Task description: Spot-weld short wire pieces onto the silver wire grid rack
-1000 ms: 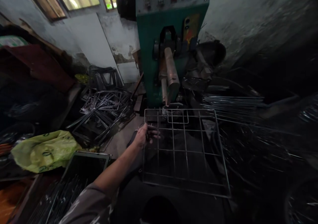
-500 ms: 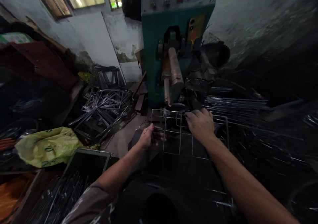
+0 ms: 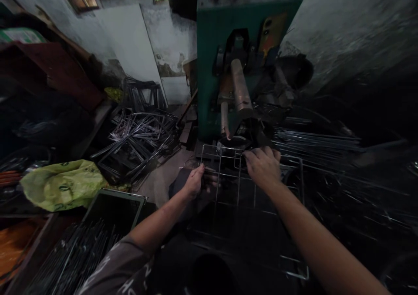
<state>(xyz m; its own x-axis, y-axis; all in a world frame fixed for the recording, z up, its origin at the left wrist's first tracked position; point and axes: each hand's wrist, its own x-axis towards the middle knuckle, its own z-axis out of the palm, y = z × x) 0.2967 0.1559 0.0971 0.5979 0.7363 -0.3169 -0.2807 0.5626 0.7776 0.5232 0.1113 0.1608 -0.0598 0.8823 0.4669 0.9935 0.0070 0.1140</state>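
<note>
A wire rack [image 3: 239,186] of thin metal rods lies flat in front of me, its far edge just below the spot-welding machine's electrodes. My left hand [image 3: 196,181] is closed on the rack's left side, thumb on top and fingers underneath. My right hand [image 3: 264,166] grips the far part of the rack from above, near a small wire loop [image 3: 237,159]. The upper copper-coloured arm [image 3: 241,86] and the thin lower electrode [image 3: 225,118] jut toward me above the far edge. Dark surroundings hide much of the rack's near part.
The green machine [image 3: 209,68] stands ahead, with a phone [image 3: 272,31] on its front. Bent wire frames [image 3: 140,131] are heaped on the left floor. A yellow-green sack [image 3: 65,184] and a bin [image 3: 112,190] with metal rods sit nearer. More rods [image 3: 316,140] lie right.
The view has shifted, so the machine appears further right and higher. Both hands keep their hold on the rack, with hardly any movement relative to it.
</note>
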